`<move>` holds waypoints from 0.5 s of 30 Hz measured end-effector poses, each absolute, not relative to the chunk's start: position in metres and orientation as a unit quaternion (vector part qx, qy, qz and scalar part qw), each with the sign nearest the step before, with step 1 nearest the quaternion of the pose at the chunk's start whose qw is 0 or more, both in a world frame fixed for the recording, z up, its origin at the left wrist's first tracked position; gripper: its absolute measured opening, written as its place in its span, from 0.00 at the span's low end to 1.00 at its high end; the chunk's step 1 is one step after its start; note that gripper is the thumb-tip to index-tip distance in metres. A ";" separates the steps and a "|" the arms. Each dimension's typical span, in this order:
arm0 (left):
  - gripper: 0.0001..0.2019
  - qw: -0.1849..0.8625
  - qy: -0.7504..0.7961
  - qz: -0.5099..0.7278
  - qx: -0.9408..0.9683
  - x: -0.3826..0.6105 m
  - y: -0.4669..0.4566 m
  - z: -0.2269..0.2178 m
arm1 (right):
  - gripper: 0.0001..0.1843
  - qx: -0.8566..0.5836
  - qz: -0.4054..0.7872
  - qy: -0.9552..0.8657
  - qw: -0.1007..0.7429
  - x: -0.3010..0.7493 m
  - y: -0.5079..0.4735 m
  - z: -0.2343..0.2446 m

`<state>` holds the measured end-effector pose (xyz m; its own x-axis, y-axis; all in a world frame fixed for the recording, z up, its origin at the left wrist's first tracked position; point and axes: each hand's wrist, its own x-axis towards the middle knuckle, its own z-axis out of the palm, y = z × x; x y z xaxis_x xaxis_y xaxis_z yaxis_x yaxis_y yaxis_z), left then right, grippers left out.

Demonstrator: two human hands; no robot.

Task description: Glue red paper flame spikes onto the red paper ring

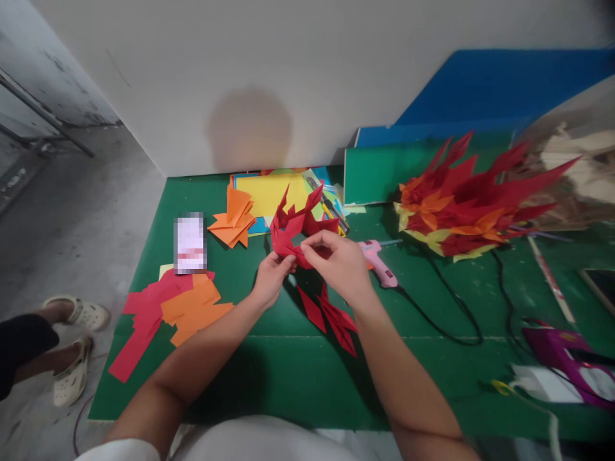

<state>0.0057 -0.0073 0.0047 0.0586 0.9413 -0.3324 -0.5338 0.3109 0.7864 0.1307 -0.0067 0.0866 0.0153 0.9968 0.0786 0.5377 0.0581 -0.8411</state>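
Note:
A red folded-paper piece with several pointed petals (292, 223) is held up between my hands over the green table (230, 371). My left hand (273, 276) pinches its lower edge with thumb and fingers. On its right side, my right hand (339, 262) grips the same piece, thumb and forefinger pressed together at the paper. More red folded pieces (331, 317) lie on the table just below my hands. Beside my right hand rests a pink glue gun (380, 262), its black cord trailing right. Left of the held piece are orange folded papers (234, 221).
Red paper strips (144, 314) and orange strips (195, 307) lie at left near a blurred-out phone-like rectangle (190, 244). Yellow sheets (264, 195) and a cutter (336, 214) sit behind. A flame-like paper cluster (475, 205) and a purple box (562, 358) stand right. Another person's feet (72, 346) show left.

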 end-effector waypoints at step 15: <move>0.20 0.689 0.426 0.531 0.249 0.005 -0.008 0.003 | 0.06 -0.605 0.292 -0.645 0.364 0.130 -0.007 0.087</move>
<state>0.0052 -0.0082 0.0029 0.0725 0.9439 -0.3222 -0.5202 0.3114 0.7953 0.1297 -0.0065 0.0867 -0.0027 0.9933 0.1159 0.5692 0.0968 -0.8165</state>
